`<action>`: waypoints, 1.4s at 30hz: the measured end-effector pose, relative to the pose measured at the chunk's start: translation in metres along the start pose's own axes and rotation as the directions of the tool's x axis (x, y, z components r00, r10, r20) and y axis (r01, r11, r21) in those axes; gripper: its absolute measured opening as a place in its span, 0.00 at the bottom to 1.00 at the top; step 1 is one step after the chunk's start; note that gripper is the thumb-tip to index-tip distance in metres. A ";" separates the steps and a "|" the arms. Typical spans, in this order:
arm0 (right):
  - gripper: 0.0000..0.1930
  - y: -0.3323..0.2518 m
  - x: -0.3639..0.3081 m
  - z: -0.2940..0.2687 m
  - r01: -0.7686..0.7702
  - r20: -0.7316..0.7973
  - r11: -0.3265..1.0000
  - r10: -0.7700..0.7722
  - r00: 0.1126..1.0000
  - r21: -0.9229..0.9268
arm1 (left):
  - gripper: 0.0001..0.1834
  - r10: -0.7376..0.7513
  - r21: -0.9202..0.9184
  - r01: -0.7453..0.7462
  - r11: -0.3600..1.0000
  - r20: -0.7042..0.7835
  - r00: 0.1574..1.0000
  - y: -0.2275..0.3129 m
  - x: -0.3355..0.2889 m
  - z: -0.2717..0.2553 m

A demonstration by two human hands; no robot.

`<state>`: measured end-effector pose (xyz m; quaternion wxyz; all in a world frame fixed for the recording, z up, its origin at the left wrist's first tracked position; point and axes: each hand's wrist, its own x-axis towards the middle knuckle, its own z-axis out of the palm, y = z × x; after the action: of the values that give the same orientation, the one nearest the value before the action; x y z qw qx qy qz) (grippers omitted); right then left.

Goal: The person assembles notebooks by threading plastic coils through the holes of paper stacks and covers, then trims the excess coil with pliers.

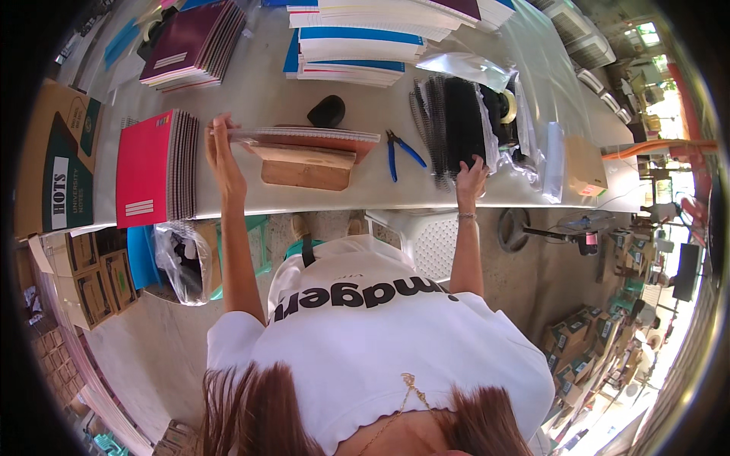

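Observation:
My left hand (224, 156) pinches the left end of an unbound notebook (304, 135), which stands edge-up against a wooden stand (308, 169) near the table's front edge. Its fingertips show at the end of the pages. At the right, my right hand (471, 178) has its fingers bent on the near end of a bundle of black spiral binding coils (462, 114); how many it grips is hidden. Looser coils (433, 125) lie along the bundle's left side. Between my hands rest blue-handled pliers (394, 156), jaws pointing away from me. A black rounded object (327, 112) sits behind the notebook.
Red spiral notebooks (144, 167) are stacked at left beside a carton (57, 159). Maroon notebooks (186, 42) and blue-and-white stacks (353, 53) stand farther back. Tape (508, 106), clear plastic and a small brown box (584, 163) lie right. A white chair (433, 239) stands below the table edge.

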<state>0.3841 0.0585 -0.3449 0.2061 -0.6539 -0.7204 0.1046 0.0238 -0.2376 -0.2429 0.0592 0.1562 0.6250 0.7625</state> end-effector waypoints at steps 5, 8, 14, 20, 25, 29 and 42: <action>0.16 0.006 0.011 -0.005 0.010 0.083 0.990 -0.021 0.996 0.138 | 0.22 0.481 0.377 -0.382 0.843 -0.215 0.850 -0.005 -0.021 0.015; 0.12 0.017 0.019 -0.007 -0.002 0.075 0.943 -0.024 0.997 0.332 | 0.22 0.633 0.524 -0.544 0.656 0.013 0.774 0.002 -0.047 0.024; 0.09 0.026 0.034 -0.023 -0.089 -0.001 0.695 0.128 0.992 0.713 | 0.28 0.546 0.518 -0.725 0.455 0.481 0.686 -0.001 -0.099 0.065; 0.12 -0.002 0.033 -0.072 -0.188 0.165 0.189 0.128 0.978 0.964 | 0.37 0.500 0.561 -0.682 0.469 0.468 0.729 -0.005 -0.107 0.097; 0.13 -0.018 0.036 -0.103 -0.210 0.171 -0.201 -0.194 0.966 0.957 | 0.36 0.455 0.579 -0.638 0.508 0.448 0.770 0.001 -0.098 0.113; 0.14 -0.092 0.017 -0.131 -0.031 0.019 -0.052 -0.213 0.977 0.998 | 0.30 0.455 0.584 -0.622 0.521 0.427 0.782 0.000 -0.092 0.120; 0.07 -0.185 -0.044 -0.120 0.460 0.191 0.497 -0.804 0.564 0.736 | 0.20 0.479 0.621 -0.649 0.439 0.449 0.754 0.010 -0.088 0.126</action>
<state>0.2726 -0.0215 -0.1670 0.2289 -0.1674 -0.8651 0.4138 0.1478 -0.1468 -0.2260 -0.2047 0.4440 0.7807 0.3892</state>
